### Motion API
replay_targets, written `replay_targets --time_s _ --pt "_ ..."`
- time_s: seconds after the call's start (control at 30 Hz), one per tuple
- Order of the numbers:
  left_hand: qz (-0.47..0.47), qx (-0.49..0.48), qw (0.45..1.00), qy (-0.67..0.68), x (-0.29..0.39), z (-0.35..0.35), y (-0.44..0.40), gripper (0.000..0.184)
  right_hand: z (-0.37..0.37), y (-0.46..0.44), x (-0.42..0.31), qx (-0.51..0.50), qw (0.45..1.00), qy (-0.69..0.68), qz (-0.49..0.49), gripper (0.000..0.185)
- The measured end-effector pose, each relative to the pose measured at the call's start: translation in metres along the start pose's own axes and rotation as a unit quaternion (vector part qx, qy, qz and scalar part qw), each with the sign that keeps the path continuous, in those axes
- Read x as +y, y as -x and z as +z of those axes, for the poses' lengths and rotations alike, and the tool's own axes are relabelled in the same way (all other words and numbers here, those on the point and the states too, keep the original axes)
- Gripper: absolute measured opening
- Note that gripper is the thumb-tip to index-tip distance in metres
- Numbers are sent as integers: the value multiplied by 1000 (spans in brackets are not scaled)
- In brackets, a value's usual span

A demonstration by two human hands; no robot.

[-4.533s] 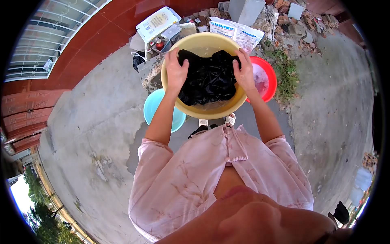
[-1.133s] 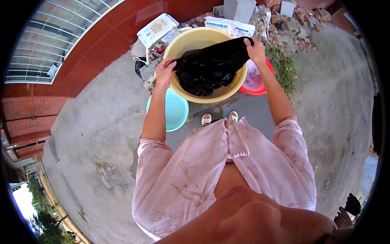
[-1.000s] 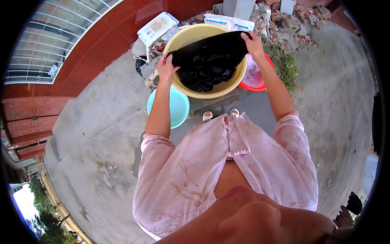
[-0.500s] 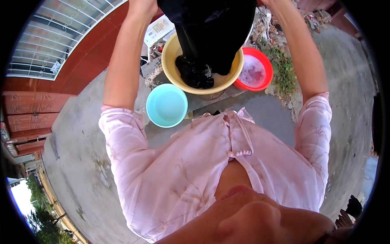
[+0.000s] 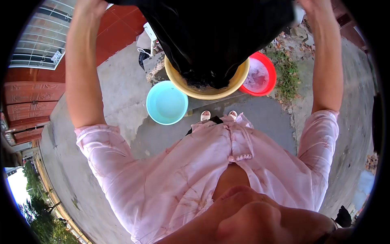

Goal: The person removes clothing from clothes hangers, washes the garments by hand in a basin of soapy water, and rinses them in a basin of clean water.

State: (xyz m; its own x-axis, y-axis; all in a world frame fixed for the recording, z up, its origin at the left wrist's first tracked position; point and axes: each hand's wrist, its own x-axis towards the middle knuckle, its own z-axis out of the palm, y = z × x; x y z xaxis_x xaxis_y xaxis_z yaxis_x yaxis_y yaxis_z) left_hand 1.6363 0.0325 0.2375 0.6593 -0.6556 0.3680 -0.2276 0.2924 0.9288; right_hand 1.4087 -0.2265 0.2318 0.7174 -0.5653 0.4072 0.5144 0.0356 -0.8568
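Note:
A large black cloth (image 5: pixel 215 32) hangs spread out and wet between my two raised hands. My left hand (image 5: pixel 92 5) is at the top left edge, closed on one upper side of it; my right hand (image 5: pixel 315 5), at the top right edge, is closed on the other. Most of the fingers are cut off by the frame. The cloth's lower end hangs into the yellow basin (image 5: pixel 209 96), where a little water shows around it, and covers the basin's far side.
A light blue basin (image 5: pixel 167 102) with liquid stands left of the yellow one. On the right is a red basin (image 5: pixel 269 77) with foamy water. A black bag (image 5: pixel 143 58), grass (image 5: pixel 285 75) and rubble lie farther out. My feet are just below the yellow basin.
Both hands have risen from the yellow basin and moved wide apart. The black cloth, earlier bunched in the basin, has been lifted and spread toward the camera.

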Motion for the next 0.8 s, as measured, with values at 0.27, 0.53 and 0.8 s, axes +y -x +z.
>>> replay_targets --time_s 0.27,0.53,0.8 --pt "-106 -20 891 -442 -296 -30 104 31 -96 97 335 97 914 348 182 41" --pt "-74 -15 765 -639 -431 84 158 55 -48 160 437 -17 735 676 53 52" --pt "-89 -2 811 -578 -471 84 143 61 -65 154 478 -27 710 702 53 51"
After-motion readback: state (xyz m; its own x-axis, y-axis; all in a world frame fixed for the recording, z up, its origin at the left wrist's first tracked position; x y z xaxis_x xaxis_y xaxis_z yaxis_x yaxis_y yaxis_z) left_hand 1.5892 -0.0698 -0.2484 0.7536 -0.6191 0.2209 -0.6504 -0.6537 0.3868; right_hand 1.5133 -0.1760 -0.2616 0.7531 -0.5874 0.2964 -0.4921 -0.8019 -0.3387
